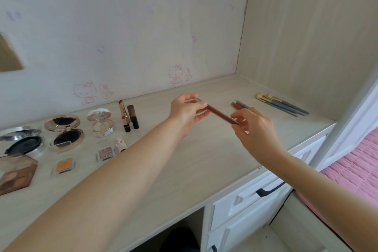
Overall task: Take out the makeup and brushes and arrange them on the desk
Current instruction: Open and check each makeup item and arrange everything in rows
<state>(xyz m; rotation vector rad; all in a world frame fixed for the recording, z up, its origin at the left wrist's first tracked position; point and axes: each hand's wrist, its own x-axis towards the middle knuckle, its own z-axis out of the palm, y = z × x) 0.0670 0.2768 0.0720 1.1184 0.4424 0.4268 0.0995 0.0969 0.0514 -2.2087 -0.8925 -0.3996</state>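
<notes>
Both my hands hold a slim brown-red makeup pencil [219, 114] above the middle of the pale wooden desk [204, 159]. My left hand [187, 111] grips its clear-capped far end. My right hand [255, 127] pinches the near end. Two more pencils [240, 105] lie on the desk just behind my right hand. Several grey-handled brushes [282, 104] lie in a row at the back right. At the left stand open compacts [65, 132], a pink compact [100, 121], lipsticks [128, 117], small eyeshadow pots [104, 153] and a brown palette [17, 174].
A wall with faint pink cat stickers [176, 74] backs the desk, and a wooden side panel [306, 37] closes it on the right. White drawers with dark handles [266, 190] sit under the desk's right part. A pink bed cover [358, 170] lies at the right.
</notes>
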